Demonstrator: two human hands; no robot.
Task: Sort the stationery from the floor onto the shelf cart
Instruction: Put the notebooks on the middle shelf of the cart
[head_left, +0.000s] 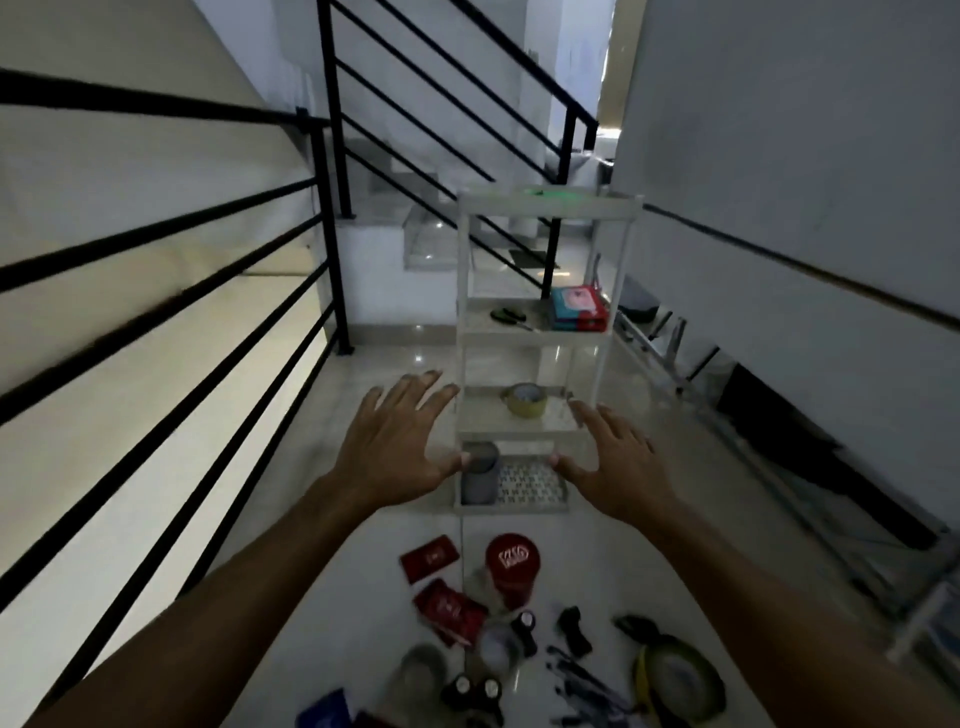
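Left hand (397, 441), right hand (610, 457): fingers spread flat, holding nothing, flanking white slatted shelf cart (540, 338) at 12. Cart: tape roll (525, 400) on third tier, grey cylinder (479, 473) on perforated bottom tier, scissors (511, 317) and book (577, 309) above. Stationery at 6 on glossy floor (395, 358): red round tin (511, 569), red flat packets (430, 557).

Both arms reach forward, the left hand (397, 441) and right hand (615, 462) spread flat and holding nothing, before a white shelf cart (540, 332). Its shelves hold scissors (511, 317), a tape roll (525, 399) and a grey cup (480, 473). Near on the floor (322, 597) lie a red tin (512, 566), red packets (430, 557) and pens (587, 680).
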